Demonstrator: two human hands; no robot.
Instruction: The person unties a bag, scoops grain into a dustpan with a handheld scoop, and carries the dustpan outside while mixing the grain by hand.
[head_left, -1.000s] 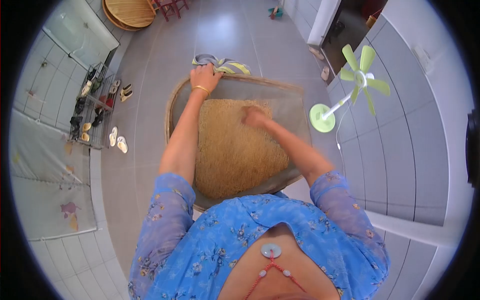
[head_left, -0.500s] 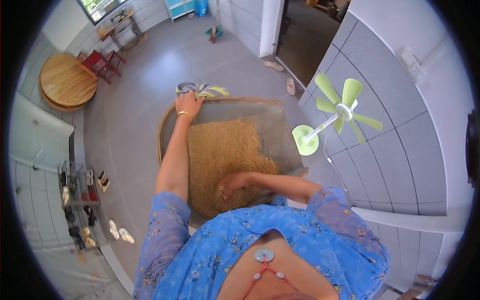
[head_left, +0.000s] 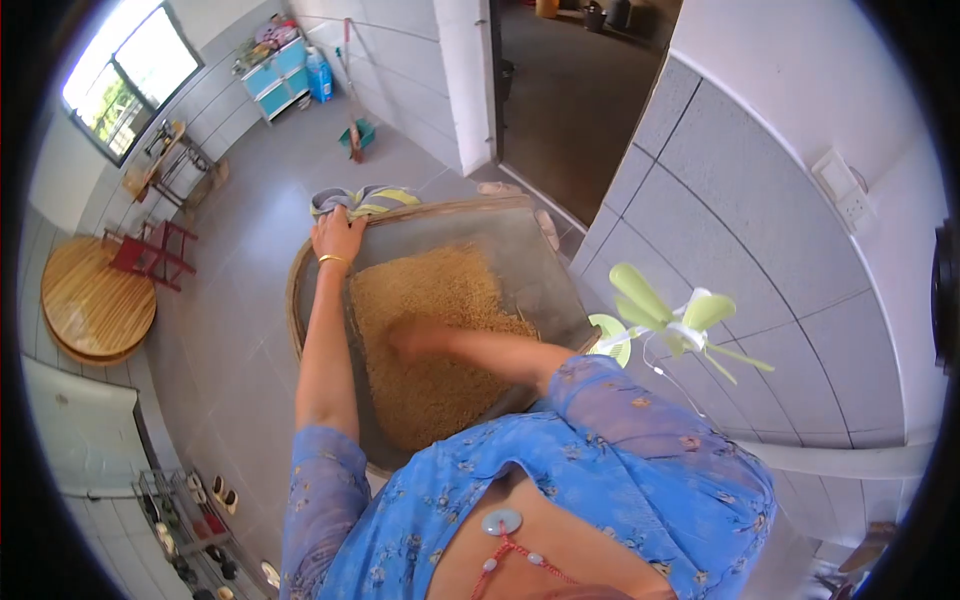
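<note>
A wide grey tray [head_left: 545,265] with a brown wooden-looking rim stands in front of me. In it lies a thick layer of golden-brown grain [head_left: 430,400], which looks like unhusked rice. My left hand [head_left: 340,238] grips the tray's far-left rim, its fingers hooked over the edge. A grey and yellow striped cloth [head_left: 385,199] hangs on the rim right by those fingers. My right hand [head_left: 412,340] is in the middle of the grain, palm side down. Motion smears its fingers, so their shape is hidden.
A green fan [head_left: 685,320] stands close to the tray's right side, its cord [head_left: 680,385] along the tiled wall. Beyond the tray are slippers [head_left: 547,230] by a doorway. Round wooden boards [head_left: 98,300], a red chair [head_left: 155,252] and a shoe rack [head_left: 185,520] are leftward.
My right hand has moved forward and left through the grain, from its near part to the middle. The left hand stays on the rim. The view has tilted up and turned right.
</note>
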